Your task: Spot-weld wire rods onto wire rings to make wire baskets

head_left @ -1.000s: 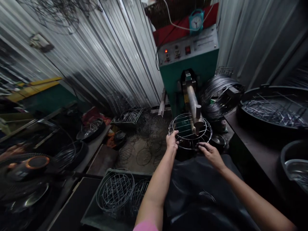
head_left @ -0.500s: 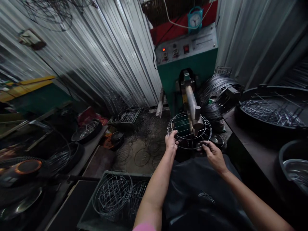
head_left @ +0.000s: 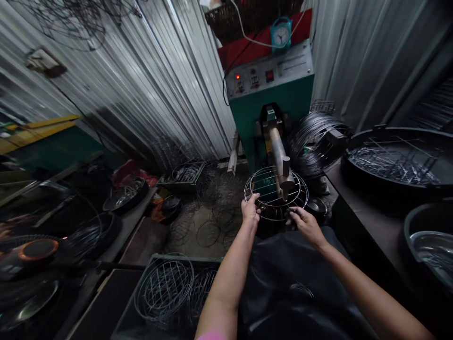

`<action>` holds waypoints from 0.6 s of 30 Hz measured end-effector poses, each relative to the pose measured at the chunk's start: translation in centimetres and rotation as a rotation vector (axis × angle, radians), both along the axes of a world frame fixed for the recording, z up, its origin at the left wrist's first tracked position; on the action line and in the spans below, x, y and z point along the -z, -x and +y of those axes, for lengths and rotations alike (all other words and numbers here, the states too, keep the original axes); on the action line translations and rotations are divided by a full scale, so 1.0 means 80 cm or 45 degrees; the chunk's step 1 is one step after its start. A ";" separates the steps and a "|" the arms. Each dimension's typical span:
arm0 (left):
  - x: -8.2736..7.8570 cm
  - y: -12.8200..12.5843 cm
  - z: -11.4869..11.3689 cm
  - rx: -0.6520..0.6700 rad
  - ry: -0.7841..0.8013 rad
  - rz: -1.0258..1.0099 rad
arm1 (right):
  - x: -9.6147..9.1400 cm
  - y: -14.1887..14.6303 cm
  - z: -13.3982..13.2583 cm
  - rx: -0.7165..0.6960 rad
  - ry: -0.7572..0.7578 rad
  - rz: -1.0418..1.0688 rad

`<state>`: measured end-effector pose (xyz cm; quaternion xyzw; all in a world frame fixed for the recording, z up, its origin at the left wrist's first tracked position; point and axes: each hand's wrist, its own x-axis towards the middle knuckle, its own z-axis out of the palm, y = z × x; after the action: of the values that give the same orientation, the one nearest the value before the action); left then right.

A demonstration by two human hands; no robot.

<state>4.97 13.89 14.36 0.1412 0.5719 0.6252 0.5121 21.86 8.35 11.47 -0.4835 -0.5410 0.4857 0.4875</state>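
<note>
Wire rack [head_left: 275, 192] stayed seated under the green welder's [head_left: 271, 118] electrode arm [head_left: 279, 158], left hand [head_left: 250, 210] and right hand [head_left: 307, 225] both still pinching its near rim, barely shifted since earlier.

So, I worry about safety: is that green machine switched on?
Apparently on: a small red light glows on the control panel of the green machine. Whether it is running, cannot tell.
</note>
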 end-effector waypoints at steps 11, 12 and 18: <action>-0.002 -0.003 0.005 -0.029 0.002 -0.007 | -0.005 0.001 0.011 0.008 -0.079 0.006; -0.002 -0.003 0.007 -0.026 0.011 -0.009 | -0.004 0.000 0.012 0.004 -0.082 0.004; 0.001 -0.005 0.013 -0.034 0.063 -0.009 | 0.001 -0.001 0.024 -0.006 -0.095 -0.034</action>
<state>5.33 14.91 14.25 0.1185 0.5872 0.6181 0.5089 21.95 10.30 11.41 -0.4700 -0.5664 0.4599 0.4969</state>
